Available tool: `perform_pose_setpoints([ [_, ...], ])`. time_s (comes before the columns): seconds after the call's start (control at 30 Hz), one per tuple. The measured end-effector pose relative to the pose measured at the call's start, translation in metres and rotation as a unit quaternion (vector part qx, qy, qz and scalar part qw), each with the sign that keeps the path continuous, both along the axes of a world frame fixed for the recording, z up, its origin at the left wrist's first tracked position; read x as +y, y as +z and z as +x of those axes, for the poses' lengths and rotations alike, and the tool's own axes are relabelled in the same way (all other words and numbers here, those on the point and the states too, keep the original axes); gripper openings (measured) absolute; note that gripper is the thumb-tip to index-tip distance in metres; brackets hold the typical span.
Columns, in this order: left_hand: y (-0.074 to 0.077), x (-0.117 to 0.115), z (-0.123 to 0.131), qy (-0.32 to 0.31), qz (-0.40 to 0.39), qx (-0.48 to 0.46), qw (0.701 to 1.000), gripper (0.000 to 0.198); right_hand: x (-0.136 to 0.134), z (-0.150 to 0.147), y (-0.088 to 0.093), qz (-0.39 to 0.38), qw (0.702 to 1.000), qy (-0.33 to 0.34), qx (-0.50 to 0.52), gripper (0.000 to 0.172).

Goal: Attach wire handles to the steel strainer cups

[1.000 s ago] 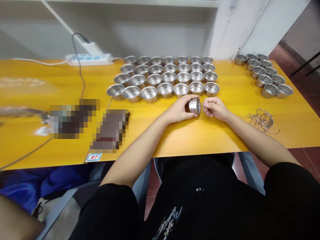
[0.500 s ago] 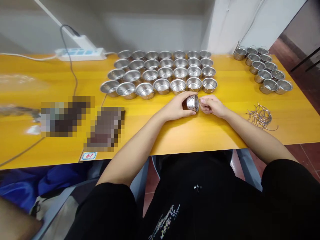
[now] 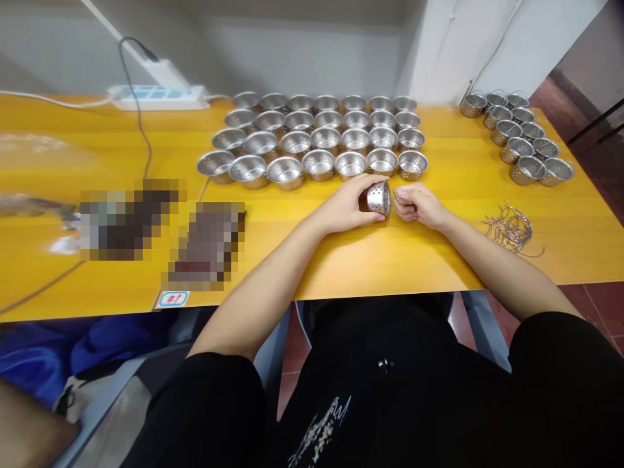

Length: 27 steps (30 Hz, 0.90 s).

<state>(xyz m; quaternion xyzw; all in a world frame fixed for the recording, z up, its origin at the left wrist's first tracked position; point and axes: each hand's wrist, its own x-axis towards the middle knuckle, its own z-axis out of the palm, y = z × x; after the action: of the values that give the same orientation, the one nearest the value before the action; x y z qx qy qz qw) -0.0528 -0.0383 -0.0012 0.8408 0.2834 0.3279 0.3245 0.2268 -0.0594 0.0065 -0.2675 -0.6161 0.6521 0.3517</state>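
My left hand [image 3: 348, 207] is closed round a small perforated metal cup [image 3: 377, 199], thumb below and fingers above. The cup lies tipped on its side with its mouth toward my right hand. Just right of that mouth, my right hand [image 3: 418, 205] is closed in a pinch; a thin metal wire tip shows at the fingertips, the rest hidden by the fingers. Behind my hands, several similar cups [image 3: 318, 165] stand upright in rows, mouths up. A loose pile of curved metal wires [image 3: 511, 229] lies beyond my right forearm.
At the right back stands a group of cups with wires across them [image 3: 529, 170]. A power strip [image 3: 160, 97] with a dark cable sits at the left back. Two blurred-out dark objects [image 3: 207, 244] lie on the yellow table [image 3: 273, 260]. Another person's arm [image 3: 34, 416] shows lower left.
The view has shifted slightly. My right fingertips are a little farther from the cup's mouth; my left hand keeps its hold on the cup.
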Motion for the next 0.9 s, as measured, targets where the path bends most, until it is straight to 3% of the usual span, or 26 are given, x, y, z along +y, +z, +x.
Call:
perform_pose_setpoints([
  [0.9, -0.0048, -0.0008, 0.0041, -0.001, -0.001, -0.025, 1.000, 0.097, -0.0098, -0.0046, 0.0046, 0.032, 0.999, -0.006, -0.031, 0.070],
])
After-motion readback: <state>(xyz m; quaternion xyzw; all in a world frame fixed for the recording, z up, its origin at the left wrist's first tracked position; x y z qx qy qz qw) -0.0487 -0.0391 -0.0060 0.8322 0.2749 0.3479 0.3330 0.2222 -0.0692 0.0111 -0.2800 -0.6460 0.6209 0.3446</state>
